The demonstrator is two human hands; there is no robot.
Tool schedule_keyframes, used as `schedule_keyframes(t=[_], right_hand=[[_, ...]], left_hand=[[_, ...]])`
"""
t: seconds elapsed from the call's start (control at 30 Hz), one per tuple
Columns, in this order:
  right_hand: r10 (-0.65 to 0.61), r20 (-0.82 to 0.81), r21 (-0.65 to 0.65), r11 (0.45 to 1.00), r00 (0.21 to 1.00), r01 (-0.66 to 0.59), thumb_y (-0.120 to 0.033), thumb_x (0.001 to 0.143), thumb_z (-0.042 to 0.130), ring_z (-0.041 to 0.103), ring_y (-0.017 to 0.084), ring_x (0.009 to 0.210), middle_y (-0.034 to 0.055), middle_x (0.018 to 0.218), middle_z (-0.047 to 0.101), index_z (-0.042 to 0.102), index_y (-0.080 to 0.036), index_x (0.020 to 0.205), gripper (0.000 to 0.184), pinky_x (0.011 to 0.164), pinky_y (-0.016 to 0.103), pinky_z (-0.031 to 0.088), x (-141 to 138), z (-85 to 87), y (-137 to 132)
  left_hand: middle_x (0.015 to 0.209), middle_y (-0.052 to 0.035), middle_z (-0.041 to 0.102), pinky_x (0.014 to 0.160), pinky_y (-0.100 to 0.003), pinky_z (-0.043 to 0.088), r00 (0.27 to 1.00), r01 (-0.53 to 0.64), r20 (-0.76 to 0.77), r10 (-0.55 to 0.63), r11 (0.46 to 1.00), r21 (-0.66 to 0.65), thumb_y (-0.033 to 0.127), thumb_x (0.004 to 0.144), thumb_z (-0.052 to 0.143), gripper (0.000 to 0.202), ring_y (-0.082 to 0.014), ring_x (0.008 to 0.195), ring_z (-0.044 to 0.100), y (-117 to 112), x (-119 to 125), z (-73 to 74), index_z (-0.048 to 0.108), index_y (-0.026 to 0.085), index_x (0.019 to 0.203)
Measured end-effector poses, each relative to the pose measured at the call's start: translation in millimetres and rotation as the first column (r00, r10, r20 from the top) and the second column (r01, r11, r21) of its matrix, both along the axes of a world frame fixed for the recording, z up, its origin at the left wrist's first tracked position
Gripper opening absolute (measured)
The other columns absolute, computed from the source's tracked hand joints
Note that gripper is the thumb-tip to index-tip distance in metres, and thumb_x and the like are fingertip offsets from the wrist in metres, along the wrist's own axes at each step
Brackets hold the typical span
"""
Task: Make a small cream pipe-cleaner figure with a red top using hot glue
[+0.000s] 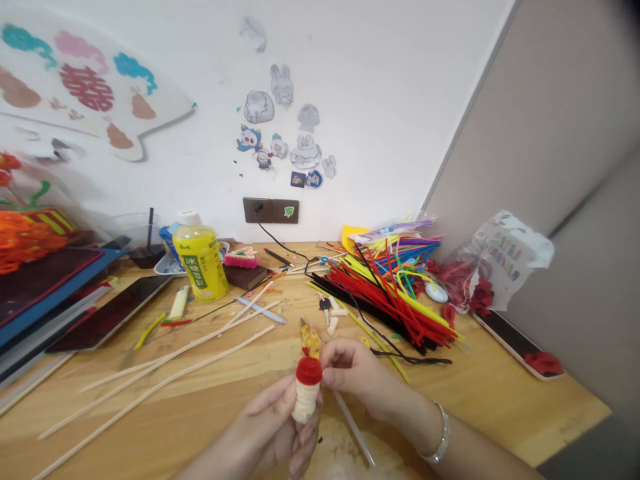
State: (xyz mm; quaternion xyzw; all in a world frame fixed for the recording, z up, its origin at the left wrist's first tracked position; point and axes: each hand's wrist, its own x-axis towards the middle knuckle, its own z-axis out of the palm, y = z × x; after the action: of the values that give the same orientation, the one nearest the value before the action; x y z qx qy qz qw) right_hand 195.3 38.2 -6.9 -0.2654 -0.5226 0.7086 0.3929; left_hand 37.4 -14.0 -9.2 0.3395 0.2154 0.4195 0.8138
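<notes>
My left hand (280,420) is closed around a small upright roll of coiled fuzzy pipe cleaner, with a cream body (305,403) and a red band (309,371) on top. At the right side of that band, my right hand (357,370) has thumb and forefinger pinched together; whatever lies between them is hidden. Just beyond the roll is a yellow fuzzy piece (311,339) with some red at its base. A clear thin stick (356,430) lies on the table below my right hand.
Long cream pipe cleaners (165,360) stretch across the left of the wooden table (500,413). A heap of coloured pipe cleaners (385,293) lies at right, near a key (325,303). At the back left are a yellow drink bottle (201,260) and a tablet (115,313); a phone (515,343) lies far right.
</notes>
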Motion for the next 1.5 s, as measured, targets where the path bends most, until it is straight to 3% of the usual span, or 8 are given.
schedule_keyframes(t=[0.2, 0.37, 0.5, 0.6, 0.77, 1.0, 1.2, 1.5], right_hand=[[-0.064, -0.034, -0.038, 0.997, 0.997, 0.063, -0.041, 0.053, 0.082, 0.049, 0.007, 0.054, -0.0044, 0.062, 0.056, 0.058, -0.015, 0.076, 0.042, 0.054, 0.020, 0.035, -4, -0.2, -2], [-0.251, 0.104, 0.067, 0.967, 0.962, 0.245, -0.041, 0.057, 0.079, 0.037, 0.005, 0.049, -0.0077, 0.054, 0.044, 0.062, -0.014, 0.075, 0.036, 0.048, 0.019, 0.027, -6, -1.3, -3], [-0.337, 0.174, 0.122, 0.940, 0.925, 0.319, -0.040, 0.060, 0.076, 0.032, 0.006, 0.047, -0.0077, 0.051, 0.040, 0.066, -0.014, 0.075, 0.032, 0.045, 0.019, 0.025, -7, -4.3, -4], [-0.351, 0.208, 0.121, 0.936, 0.913, 0.332, -0.038, 0.062, 0.075, 0.037, 0.007, 0.049, -0.0053, 0.053, 0.047, 0.069, -0.014, 0.078, 0.029, 0.046, 0.020, 0.030, -8, -7.5, -5], [-0.311, 0.193, 0.132, 0.948, 0.930, 0.290, -0.039, 0.068, 0.072, 0.055, 0.014, 0.064, 0.0019, 0.067, 0.063, 0.072, -0.017, 0.083, 0.027, 0.062, 0.027, 0.044, -7, -9.9, -7], [-0.249, 0.195, 0.225, 0.953, 0.949, 0.204, -0.042, 0.076, 0.065, 0.060, 0.017, 0.074, 0.0037, 0.075, 0.067, 0.072, -0.019, 0.087, 0.027, 0.072, 0.030, 0.047, -7, -0.6, -11], [-0.119, 0.100, 0.144, 0.984, 0.988, 0.104, -0.038, 0.077, 0.064, 0.057, 0.013, 0.071, 0.0015, 0.075, 0.065, 0.071, -0.020, 0.088, 0.021, 0.069, 0.025, 0.045, -6, 0.6, -12], [0.033, -0.104, 0.069, 0.997, 0.994, -0.026, -0.031, 0.064, 0.078, 0.055, 0.010, 0.066, -0.0008, 0.075, 0.062, 0.066, -0.021, 0.091, 0.031, 0.065, 0.023, 0.042, -3, -8.6, -11]], left_hand=[[0.059, 0.0018, 0.053, 0.041, -0.019, 0.038, 1.000, 0.018, -0.005, -0.018, 0.999, 0.027, 0.049, 0.076, 0.059, 0.034, -0.0066, 0.041, 0.046, 2, 1, -6.6, 0.060, 0.016, 0.082], [0.055, 0.0033, 0.051, 0.038, -0.017, 0.036, 0.980, -0.150, -0.112, 0.162, 0.982, 0.111, 0.050, 0.072, 0.064, 0.035, -0.0068, 0.041, 0.044, 10, 3, -16.3, 0.060, 0.015, 0.076], [0.052, 0.0044, 0.049, 0.039, -0.018, 0.034, 0.946, -0.165, -0.245, 0.212, 0.966, 0.200, 0.057, 0.069, 0.062, 0.041, -0.0069, 0.040, 0.042, 13, 3, -15.2, 0.058, 0.016, 0.072], [0.052, 0.0052, 0.047, 0.043, -0.020, 0.034, 0.900, -0.155, -0.356, 0.252, 0.947, 0.280, 0.060, 0.070, 0.057, 0.044, -0.0080, 0.042, 0.042, 13, 1, -9.9, 0.057, 0.016, 0.074], [0.054, 0.0057, 0.044, 0.047, -0.023, 0.033, 0.823, -0.139, -0.467, 0.324, 0.911, 0.387, 0.061, 0.075, 0.049, 0.046, -0.0103, 0.046, 0.040, 10, 1, -3.5, 0.056, 0.016, 0.084], [0.055, 0.0059, 0.042, 0.048, -0.024, 0.032, 0.762, -0.093, -0.549, 0.343, 0.897, 0.431, 0.064, 0.076, 0.043, 0.051, -0.0116, 0.048, 0.038, 10, 0, 1.1, 0.053, 0.016, 0.088], [0.057, 0.0057, 0.041, 0.048, -0.022, 0.032, 0.797, -0.067, -0.510, 0.324, 0.886, 0.459, 0.060, 0.081, 0.041, 0.043, -0.0108, 0.049, 0.038, 7, -1, -2.2, 0.053, 0.018, 0.080], [0.062, 0.0043, 0.044, 0.049, -0.022, 0.034, 0.820, -0.040, -0.491, 0.293, 0.886, 0.461, 0.055, 0.082, 0.045, 0.040, -0.0113, 0.053, 0.039, 5, -1, -0.6, 0.058, 0.018, 0.092]])
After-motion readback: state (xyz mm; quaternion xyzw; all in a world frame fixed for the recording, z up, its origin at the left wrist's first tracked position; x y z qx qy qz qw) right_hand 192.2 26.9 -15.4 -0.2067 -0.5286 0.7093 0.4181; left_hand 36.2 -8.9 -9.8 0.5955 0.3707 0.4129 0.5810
